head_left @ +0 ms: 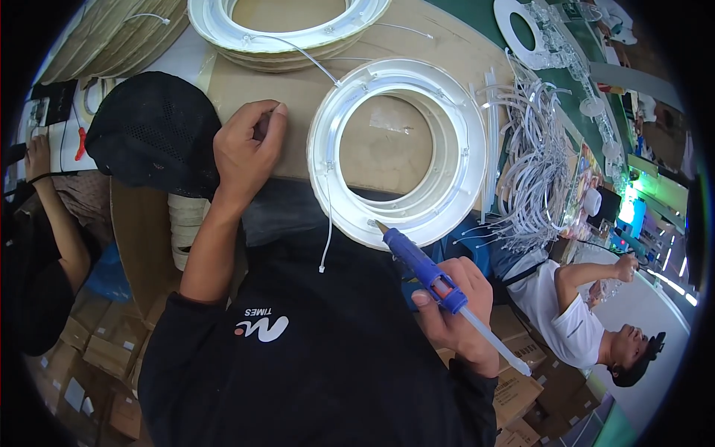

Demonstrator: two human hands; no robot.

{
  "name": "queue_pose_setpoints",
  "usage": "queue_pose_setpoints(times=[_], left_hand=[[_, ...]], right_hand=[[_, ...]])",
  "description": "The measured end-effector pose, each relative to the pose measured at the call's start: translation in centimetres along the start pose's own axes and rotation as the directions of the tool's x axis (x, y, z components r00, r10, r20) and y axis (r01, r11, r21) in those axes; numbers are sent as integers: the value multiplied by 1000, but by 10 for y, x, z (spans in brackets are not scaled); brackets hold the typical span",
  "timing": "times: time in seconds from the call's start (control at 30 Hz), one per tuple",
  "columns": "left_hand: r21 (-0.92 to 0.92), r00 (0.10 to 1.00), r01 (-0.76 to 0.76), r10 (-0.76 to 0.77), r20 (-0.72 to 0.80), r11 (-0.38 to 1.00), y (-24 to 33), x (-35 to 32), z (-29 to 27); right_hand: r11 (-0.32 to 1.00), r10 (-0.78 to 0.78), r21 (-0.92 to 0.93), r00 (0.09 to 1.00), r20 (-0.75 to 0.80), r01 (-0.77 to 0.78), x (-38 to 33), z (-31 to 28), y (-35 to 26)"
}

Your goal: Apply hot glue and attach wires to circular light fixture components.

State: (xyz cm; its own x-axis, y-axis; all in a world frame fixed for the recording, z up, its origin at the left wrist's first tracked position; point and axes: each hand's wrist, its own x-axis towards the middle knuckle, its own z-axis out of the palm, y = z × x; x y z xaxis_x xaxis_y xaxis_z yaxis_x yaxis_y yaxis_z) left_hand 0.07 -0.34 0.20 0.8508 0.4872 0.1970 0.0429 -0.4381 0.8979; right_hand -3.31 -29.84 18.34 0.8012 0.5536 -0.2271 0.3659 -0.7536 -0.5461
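Right hand [456, 309]: grip closed around a blue glue gun [423, 270], nozzle touching the white ring's [398, 149] near rim, ahead of the grip.
Left hand [249, 145]: fingers curled together on the desk [298, 89], just left of the ring; what it held could not be told.

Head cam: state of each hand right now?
Left hand: curled shut, resting on the brown table, holding nothing visible.
Right hand: closed around the blue glue gun, tip at the white ring.

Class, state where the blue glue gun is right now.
In the head view, the blue glue gun sits lower right, gripped by the right hand, nozzle touching the white ring's near rim.
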Motion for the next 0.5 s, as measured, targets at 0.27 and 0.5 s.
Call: queue_pose_setpoints(times=[0.27, 0.5], left_hand=[[10, 1000, -17, 17, 14, 1000, 0, 0, 0], [11, 1000, -24, 24, 11, 1000, 3, 1, -4]], right_hand=[[999, -35, -31, 999, 12, 35, 1, -2, 0], [999, -38, -11, 998, 48, 38, 2, -7, -4]])
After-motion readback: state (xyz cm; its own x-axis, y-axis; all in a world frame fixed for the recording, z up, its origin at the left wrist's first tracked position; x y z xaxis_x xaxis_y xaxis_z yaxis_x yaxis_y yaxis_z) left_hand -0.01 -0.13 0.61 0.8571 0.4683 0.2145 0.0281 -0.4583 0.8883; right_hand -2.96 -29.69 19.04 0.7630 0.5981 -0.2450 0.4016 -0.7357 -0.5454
